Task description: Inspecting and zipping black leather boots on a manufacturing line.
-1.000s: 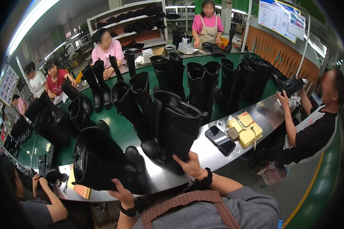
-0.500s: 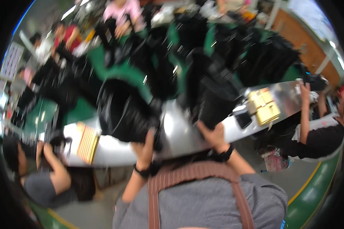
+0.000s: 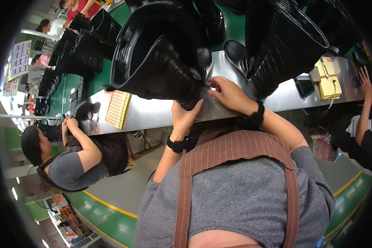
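Two tall black boots with wide shafts stand side by side on the metal worktop in front of me. My left hand [image 3: 185,118] is closed round the heel of the left boot [image 3: 155,68], its thumb along the near side. My right hand [image 3: 230,96] reaches across to that boot's ankle. Its fingers are bent and pinched against the boot; what lies between the fingertips is too small to make out. The right boot [image 3: 279,45] stands to the right of my right hand, untouched, its shaft creased and leaning right.
On the metal worktop [image 3: 153,118] lie a patterned yellow pad [image 3: 117,109] at left, a black phone [image 3: 305,87] and a yellow bundle [image 3: 328,78] at right. More black boots [image 3: 84,49] crowd the green surface beyond. Co-workers sit at left [image 3: 76,161] and right [image 3: 366,120].
My right hand has let go of the right boot and moved left to the left boot's ankle. My left hand has stayed low on the left boot. The view has shifted, and the blur is gone.
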The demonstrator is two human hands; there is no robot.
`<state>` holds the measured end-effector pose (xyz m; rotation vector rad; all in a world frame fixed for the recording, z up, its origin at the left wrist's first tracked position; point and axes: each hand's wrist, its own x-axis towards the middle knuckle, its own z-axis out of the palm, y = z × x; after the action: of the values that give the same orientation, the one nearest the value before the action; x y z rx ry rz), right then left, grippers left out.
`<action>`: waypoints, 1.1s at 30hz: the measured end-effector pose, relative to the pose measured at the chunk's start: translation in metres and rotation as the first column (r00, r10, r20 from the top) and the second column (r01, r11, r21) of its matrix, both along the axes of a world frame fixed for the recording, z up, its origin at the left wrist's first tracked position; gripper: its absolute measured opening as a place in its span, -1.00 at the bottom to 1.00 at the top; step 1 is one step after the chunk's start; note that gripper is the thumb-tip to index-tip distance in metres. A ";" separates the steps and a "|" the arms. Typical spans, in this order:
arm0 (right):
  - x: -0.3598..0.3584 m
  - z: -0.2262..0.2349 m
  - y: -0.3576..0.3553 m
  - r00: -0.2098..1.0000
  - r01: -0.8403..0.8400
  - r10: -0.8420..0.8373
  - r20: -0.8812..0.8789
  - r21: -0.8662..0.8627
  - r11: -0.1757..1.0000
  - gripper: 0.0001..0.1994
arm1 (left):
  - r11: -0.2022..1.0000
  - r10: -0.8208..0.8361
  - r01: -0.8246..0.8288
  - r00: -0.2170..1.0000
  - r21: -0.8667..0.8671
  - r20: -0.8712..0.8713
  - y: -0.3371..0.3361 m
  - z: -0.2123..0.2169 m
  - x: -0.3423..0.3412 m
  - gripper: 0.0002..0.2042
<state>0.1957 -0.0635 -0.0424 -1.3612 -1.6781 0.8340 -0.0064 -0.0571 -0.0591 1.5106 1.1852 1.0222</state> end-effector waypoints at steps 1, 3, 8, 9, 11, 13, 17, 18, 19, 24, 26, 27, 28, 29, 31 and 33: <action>-0.004 -0.008 0.009 0.998 0.020 -0.018 0.056 -0.036 0.999 -0.70 | 0.998 0.008 -0.008 1.000 -0.064 -0.011 0.002 0.002 -0.004 -0.50; -0.005 -0.022 0.022 0.990 -0.048 0.058 0.130 -0.083 0.995 -0.71 | 0.999 0.018 -0.017 1.000 0.026 -0.024 0.002 0.003 -0.007 -0.53; -0.001 -0.015 0.038 0.960 -0.279 0.238 -0.149 -0.413 0.867 -0.67 | 0.996 0.086 -0.083 0.991 0.036 -0.101 0.002 -0.003 -0.006 -0.54; 0.001 0.001 0.039 0.953 -0.288 0.184 -0.239 -0.536 0.794 -0.66 | 0.995 0.103 -0.100 0.986 0.025 -0.135 0.003 -0.004 -0.004 -0.54; -0.001 0.045 0.030 0.927 -0.306 0.093 -0.363 -0.589 0.748 -0.66 | 0.994 0.110 -0.108 0.984 0.022 -0.138 0.004 -0.004 -0.003 -0.55; 0.000 0.103 0.024 0.728 -0.473 0.159 -0.667 -0.321 0.820 -0.65 | 0.981 0.105 -0.081 0.986 0.174 -0.132 0.005 -0.003 -0.004 -0.55; 0.017 0.181 0.016 0.632 -0.474 0.463 -0.621 0.163 0.865 -0.62 | 0.995 0.064 -0.059 0.996 0.079 -0.063 0.004 -0.006 0.000 -0.56; 0.013 0.185 0.015 0.664 -0.460 0.431 -0.611 0.121 0.880 -0.63 | 0.992 0.080 -0.073 0.995 0.104 -0.060 0.006 -0.005 0.003 -0.53; 0.008 0.179 0.015 0.651 -0.457 0.464 -0.601 0.177 0.872 -0.63 | 0.989 0.104 -0.097 0.993 0.113 -0.052 0.005 -0.005 0.005 -0.51; 0.050 0.102 -0.042 0.907 -0.382 0.330 -0.262 -0.176 0.907 -0.67 | 0.999 0.034 -0.038 0.985 -0.019 -0.171 -0.005 0.032 0.001 -0.58; 0.091 0.082 -0.082 0.979 -0.168 0.202 0.034 -0.433 0.885 -0.65 | 0.939 0.077 0.177 0.726 0.295 -0.684 -0.009 0.068 -0.011 -0.69; 0.108 0.076 -0.102 0.990 0.013 0.064 0.125 -0.535 0.845 -0.64 | 0.995 -0.067 0.096 0.476 -0.024 -0.877 -0.015 0.086 -0.016 -0.63; 0.122 0.071 -0.116 0.946 0.209 -0.052 0.319 -0.482 0.851 -0.64 | 0.977 -0.210 0.147 0.547 -0.153 -0.810 -0.020 0.102 -0.018 -0.62; 0.131 0.065 -0.124 0.860 0.383 -0.174 0.480 -0.383 0.841 -0.63 | 0.947 -0.322 0.197 0.607 -0.255 -0.726 -0.020 0.112 -0.015 -0.61; 0.133 0.050 -0.124 0.836 0.475 -0.451 0.314 -0.002 0.880 -0.41 | 0.890 -0.448 0.423 0.750 -0.168 -0.486 -0.018 0.115 0.006 -0.63; 0.126 0.031 -0.104 0.868 0.385 -0.439 0.233 0.244 0.890 -0.23 | 0.800 -0.592 0.585 0.736 -0.133 -0.329 0.004 0.090 0.048 -0.71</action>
<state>0.3216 -0.1672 -0.0112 -1.6819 -1.5373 0.2304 0.0413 -0.0528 0.0308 1.9368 0.8359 0.3048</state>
